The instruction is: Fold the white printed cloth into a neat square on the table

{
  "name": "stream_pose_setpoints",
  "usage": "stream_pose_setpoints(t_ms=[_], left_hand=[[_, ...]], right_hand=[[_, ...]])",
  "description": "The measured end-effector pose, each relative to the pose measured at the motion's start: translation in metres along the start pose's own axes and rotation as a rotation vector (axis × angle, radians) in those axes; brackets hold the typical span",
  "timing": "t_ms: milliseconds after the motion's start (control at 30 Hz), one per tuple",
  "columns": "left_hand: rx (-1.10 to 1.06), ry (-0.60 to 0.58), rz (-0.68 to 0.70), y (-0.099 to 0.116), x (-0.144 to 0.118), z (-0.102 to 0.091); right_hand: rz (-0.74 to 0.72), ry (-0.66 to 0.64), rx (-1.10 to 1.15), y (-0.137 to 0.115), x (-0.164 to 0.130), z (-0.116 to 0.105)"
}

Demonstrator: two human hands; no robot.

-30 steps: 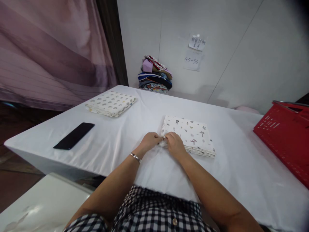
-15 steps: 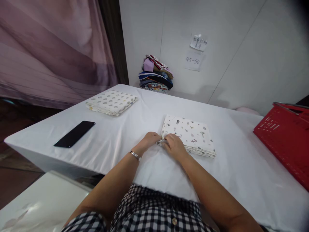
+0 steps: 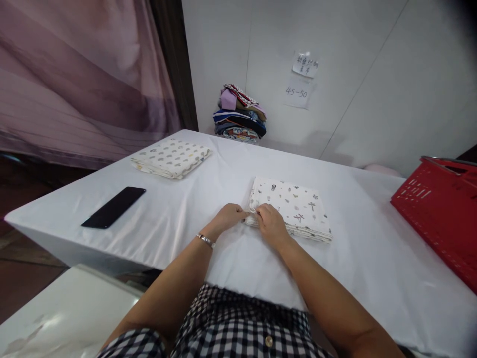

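A white cloth (image 3: 294,204) with small grey and brown prints lies folded into a layered rectangle in front of me. At its near left corner, my left hand (image 3: 231,216) pinches an edge of the fabric between thumb and fingers. Just to the right, my right hand (image 3: 271,223) is closed on the same corner, its fingertips gripping the upper layers. The fingers partly hide that corner. Farther left lies a second folded cloth (image 3: 173,157), white with grey heart-like prints, which neither hand touches.
A black phone (image 3: 115,207) lies on the white-covered table (image 3: 208,194) at the left. A red basket (image 3: 439,209) stands at the right edge. Behind the table, a pile of folded fabrics (image 3: 240,117) rests by the wall, below paper notes (image 3: 298,93). A pink curtain (image 3: 85,74) hangs at left.
Both hands stay at the near left corner. My right hand has shifted slightly up, and the bunched corner now lies flatter. The folded cloth keeps its place.
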State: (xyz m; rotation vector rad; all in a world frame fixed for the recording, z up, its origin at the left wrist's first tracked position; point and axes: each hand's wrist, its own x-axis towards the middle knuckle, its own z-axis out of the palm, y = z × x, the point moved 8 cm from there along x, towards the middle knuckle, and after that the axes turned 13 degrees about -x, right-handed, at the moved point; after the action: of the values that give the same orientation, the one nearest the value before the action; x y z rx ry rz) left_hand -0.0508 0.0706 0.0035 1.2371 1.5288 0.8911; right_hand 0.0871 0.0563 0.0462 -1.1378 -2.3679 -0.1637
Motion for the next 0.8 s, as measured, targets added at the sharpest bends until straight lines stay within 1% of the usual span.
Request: stream_pose_setpoints(t_ms=[100,233,400,567,667,800], left_hand=[[-0.040,0.000,0.014,0.005,-0.002,0.003],[-0.064,-0.004,0.040,0.009,-0.002,0.003],[-0.194,-0.094,0.006,0.006,-0.002,0.009],[-0.281,-0.134,-0.038,0.004,-0.001,0.013],[-0.269,-0.128,-0.045,0.003,-0.001,0.013],[-0.156,-0.101,-0.050,0.000,-0.001,0.015]], right_hand=[[-0.028,-0.015,-0.045,-0.003,-0.001,-0.001],[-0.041,-0.043,-0.094,-0.004,-0.002,0.002],[-0.054,-0.039,-0.117,-0.005,-0.002,0.001],[-0.059,-0.066,-0.110,-0.007,-0.002,0.005],[-0.065,-0.068,-0.100,-0.009,-0.003,0.006],[-0.083,-0.056,-0.055,-0.011,-0.005,0.005]])
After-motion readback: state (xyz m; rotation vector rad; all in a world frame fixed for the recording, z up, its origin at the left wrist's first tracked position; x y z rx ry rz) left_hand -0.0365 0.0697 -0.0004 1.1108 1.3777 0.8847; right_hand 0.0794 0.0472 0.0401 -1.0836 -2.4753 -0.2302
